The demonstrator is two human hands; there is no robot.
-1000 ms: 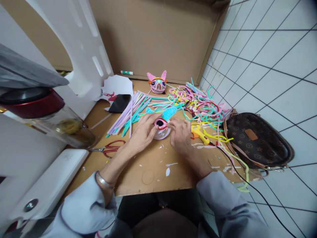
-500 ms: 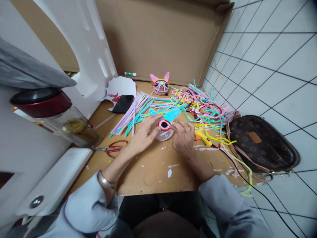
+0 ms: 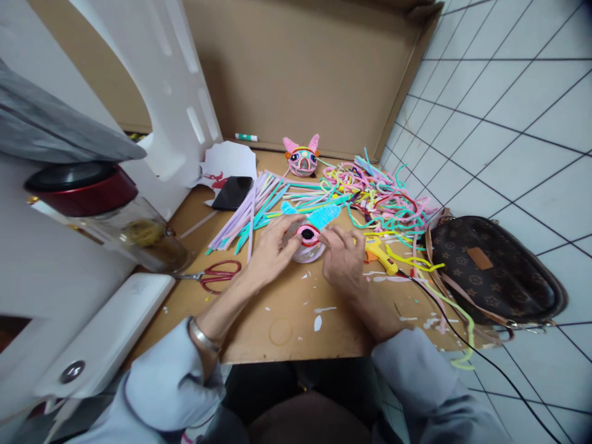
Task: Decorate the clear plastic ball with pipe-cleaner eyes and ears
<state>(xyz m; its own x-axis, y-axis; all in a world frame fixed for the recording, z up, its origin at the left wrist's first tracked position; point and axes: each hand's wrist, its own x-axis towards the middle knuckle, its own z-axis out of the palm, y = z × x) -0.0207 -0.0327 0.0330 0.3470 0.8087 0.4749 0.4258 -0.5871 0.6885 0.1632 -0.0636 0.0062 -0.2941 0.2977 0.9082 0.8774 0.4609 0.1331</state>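
legible text: none; round display [image 3: 73, 372]: blurred; bag [image 3: 502, 271] print: too small

On the left of the frame I see a clear bottle [image 3: 145, 234] with a red top [image 3: 87, 192]. A black phone [image 3: 234, 193] lies left of the middle, partly on white paper [image 3: 234, 160]. A brown bag [image 3: 499, 277] sits far right.

The person's left forearm [image 3: 235, 290] rises from the lower left of the frame towards its centre, with a grey-blue sleeve [image 3: 161, 385] pushed up and a silvery bracelet [image 3: 202, 336] at the wrist. The left hand [image 3: 276, 245], back uppermost, is bent in a light grip, its thumb directed rightward. The right forearm [image 3: 377, 311] slants up and inward from the lower right; the right hand [image 3: 343, 256] lies opposite, fingers curled, index finger directed leftward. The hands are near one another, not touching.
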